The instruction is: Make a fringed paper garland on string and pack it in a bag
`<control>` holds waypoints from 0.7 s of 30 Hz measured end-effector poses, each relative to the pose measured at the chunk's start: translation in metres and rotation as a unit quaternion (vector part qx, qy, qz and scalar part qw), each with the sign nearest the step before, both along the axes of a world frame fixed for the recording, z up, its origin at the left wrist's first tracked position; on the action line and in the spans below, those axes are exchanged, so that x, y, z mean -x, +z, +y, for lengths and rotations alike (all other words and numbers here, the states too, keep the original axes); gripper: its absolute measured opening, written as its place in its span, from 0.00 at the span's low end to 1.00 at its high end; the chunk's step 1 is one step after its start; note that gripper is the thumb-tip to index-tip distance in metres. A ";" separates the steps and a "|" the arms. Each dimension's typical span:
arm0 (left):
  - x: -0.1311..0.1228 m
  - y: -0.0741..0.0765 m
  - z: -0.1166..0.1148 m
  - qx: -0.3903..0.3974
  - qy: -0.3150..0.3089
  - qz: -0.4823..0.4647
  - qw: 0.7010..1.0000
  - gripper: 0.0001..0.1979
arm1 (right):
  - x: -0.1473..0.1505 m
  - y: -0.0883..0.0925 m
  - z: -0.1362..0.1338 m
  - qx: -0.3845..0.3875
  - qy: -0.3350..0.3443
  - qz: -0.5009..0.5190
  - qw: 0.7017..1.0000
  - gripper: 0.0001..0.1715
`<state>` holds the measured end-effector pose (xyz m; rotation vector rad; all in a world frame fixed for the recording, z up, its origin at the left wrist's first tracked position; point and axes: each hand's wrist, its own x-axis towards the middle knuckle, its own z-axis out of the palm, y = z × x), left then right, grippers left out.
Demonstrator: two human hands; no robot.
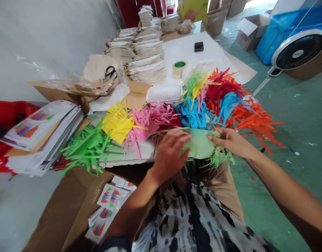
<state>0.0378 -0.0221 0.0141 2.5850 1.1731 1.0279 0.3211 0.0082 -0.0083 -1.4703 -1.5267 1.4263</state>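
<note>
A pale green tissue paper sheet point(201, 143) with fringed ends spans the space between my hands at the table's front edge. My right hand point(229, 140) is closed on its right end, thumb and fingers pinching the edge. At the left end, my left hand point(170, 150) curls its slightly blurred fingers around the paper. Fringed tissue tassels lie just beyond: green point(89, 145), yellow point(117, 122), pink point(153, 119), blue point(194, 113), red point(224, 87) and orange point(251, 115). A mixed green and yellow bunch point(196, 84) rests behind the blue one.
Behind the tassels are a white tray point(164, 93), a tape roll point(180, 68), a phone point(199, 46) and stacked paper bundles point(146, 59). Black scissors point(110, 71) lie left. Printed sheets point(42, 129) overhang the left edge; printed cards point(105, 206) lie below. A fan point(299, 52) stands right.
</note>
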 end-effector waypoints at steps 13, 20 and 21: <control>-0.037 -0.056 -0.032 -0.002 -0.028 0.156 0.987 0.20 | 0.012 0.011 -0.075 -0.400 0.167 -0.410 0.803 0.37; -0.025 -0.035 -0.023 0.048 -0.043 0.103 0.993 0.14 | 0.006 -0.025 -0.080 -0.415 0.095 -0.349 0.835 0.18; -0.021 -0.032 -0.020 0.079 -0.049 0.094 0.991 0.13 | 0.003 -0.023 -0.076 -0.399 0.094 -0.333 0.849 0.18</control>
